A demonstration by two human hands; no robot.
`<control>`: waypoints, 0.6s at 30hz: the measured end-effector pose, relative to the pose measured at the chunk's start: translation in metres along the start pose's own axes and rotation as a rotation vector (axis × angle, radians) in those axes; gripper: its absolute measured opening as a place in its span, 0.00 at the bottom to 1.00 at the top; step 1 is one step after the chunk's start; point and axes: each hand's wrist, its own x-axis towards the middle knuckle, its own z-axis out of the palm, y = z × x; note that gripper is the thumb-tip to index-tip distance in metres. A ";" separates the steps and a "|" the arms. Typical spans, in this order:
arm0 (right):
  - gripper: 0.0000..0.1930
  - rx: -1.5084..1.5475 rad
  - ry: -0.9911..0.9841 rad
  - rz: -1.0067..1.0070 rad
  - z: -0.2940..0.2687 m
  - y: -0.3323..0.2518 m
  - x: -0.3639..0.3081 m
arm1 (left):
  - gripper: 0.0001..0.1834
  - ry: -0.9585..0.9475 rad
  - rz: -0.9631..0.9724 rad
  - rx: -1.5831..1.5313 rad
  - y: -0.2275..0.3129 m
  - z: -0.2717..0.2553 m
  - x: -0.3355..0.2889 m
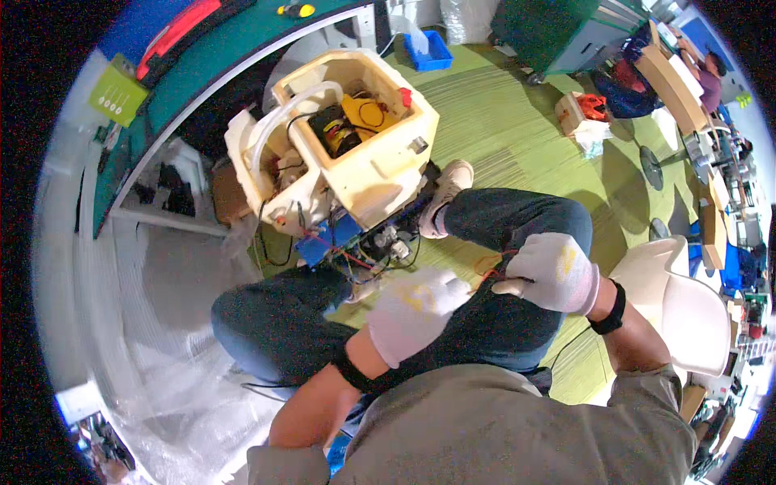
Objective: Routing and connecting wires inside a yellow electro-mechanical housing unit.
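Wires (485, 265) half hidden between left hand (414, 311), right hand (554, 271).

Bright, even indoor light fills the scene, with no single source in view. The green carpet (517, 129) shows soft shadows only. The white gloves glare, the left hand (414, 314) nearly washed out. The bubble wrap (162, 339) at lower left blows out pale and smeared. Fisheye bending curves the table edge (242, 61), and the rim falls black.

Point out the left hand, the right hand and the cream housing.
left hand (416, 314), head view, back of the white glove.
right hand (554, 271), head view, back of the glove.
cream housing (380, 174), head view, front wall.
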 end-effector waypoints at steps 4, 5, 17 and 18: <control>0.13 0.093 0.044 -0.027 0.002 -0.009 -0.006 | 0.08 -0.006 -0.011 -0.096 0.032 -0.023 0.005; 0.13 0.108 0.037 -0.047 0.000 -0.012 -0.006 | 0.10 -0.013 0.004 -0.099 0.037 -0.028 0.006; 0.20 0.543 -0.013 0.455 -0.035 -0.019 0.003 | 0.06 -0.102 0.082 -0.133 0.073 -0.023 0.010; 0.20 0.535 -0.010 0.447 -0.034 -0.020 0.013 | 0.06 -0.128 0.105 -0.146 0.073 -0.017 0.008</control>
